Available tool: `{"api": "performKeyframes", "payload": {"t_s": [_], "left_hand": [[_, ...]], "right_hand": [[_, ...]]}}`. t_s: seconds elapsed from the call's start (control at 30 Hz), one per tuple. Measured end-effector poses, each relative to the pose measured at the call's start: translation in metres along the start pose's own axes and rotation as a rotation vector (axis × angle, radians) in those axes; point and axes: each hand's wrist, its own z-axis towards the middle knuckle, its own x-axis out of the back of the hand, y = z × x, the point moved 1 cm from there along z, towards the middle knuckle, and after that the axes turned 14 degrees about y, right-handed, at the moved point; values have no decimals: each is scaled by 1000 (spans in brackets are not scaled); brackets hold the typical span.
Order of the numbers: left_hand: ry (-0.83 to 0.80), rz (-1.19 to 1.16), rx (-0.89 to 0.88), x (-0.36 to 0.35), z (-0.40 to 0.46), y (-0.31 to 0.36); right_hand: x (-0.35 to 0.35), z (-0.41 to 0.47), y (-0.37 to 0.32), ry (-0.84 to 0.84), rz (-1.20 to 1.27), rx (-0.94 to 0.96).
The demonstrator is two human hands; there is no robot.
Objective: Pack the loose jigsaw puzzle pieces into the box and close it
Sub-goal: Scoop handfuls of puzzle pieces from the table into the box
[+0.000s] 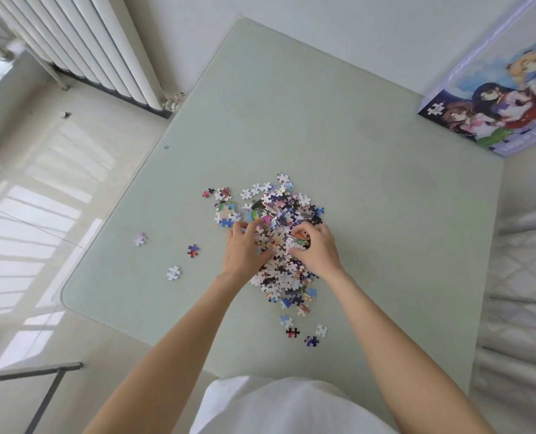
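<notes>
Both grips are curled into the pile of puzzle pieces [279, 233] at mid-desk: a clump is gathered by the right hand [315, 250], while pieces are raked inward by the left hand [244, 250]. The box [495, 98] is seen at the far right corner of the desk [338, 120], well apart, seemingly closed. Pieces could be spilled during the long carry, and the outlying strays could be overlooked.

left hand [244, 249], right hand [315, 247], fingers curled
</notes>
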Motion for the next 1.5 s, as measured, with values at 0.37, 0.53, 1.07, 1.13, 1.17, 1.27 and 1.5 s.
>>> {"api": "performKeyframes", "payload": {"t_s": [0.37,0.53,1.07,1.13,1.17,1.27,1.5], "left_hand": [[-22,-91,68,-2,5,19],[-59,-117,93,-2,5,18],[-63,-112,32,4,6,19],[-77,-105,19,6,6,18],[-77,-102,16,7,7,16],[-57,-96,25,12,7,12],[-34,-80,-3,19,6,6]], "right_hand": [[-7,0,-10,13,103,-54],[-4,-1,-9,-66,103,-40],[-7,0,-18,-10,213,-120],[-7,0,-17,-35,217,-86],[-6,0,-16,-33,214,-69],[-4,0,-10,24,173,-42],[2,-7,8,87,170,-41]]}}
